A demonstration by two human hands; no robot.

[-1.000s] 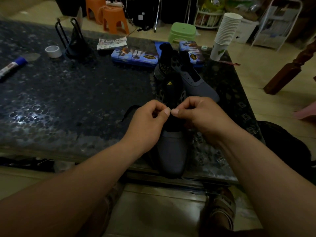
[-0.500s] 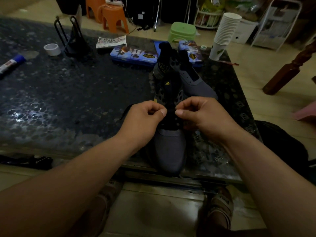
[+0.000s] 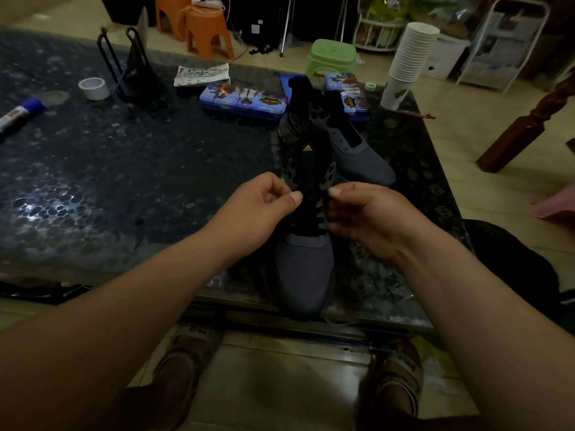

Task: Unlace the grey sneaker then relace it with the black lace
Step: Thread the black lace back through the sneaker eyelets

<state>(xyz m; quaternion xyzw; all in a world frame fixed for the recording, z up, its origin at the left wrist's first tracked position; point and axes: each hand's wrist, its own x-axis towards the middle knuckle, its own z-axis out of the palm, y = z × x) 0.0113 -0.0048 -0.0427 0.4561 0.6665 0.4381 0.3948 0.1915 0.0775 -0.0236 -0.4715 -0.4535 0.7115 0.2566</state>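
Left hand (image 3: 260, 210) and right hand (image 3: 375, 219) are bare; feet wear strapped, lettered sandals (image 3: 190, 342).

matt cloth sneaker (image 3: 303, 269), glossy stone tbl (image 3: 124, 181), plastic stool (image 3: 331, 57)

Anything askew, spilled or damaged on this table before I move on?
The stack of paper cups at the far right corner of the table leans to the right. The grey sneaker pokes its toe over the near edge. No spill or damage shows.
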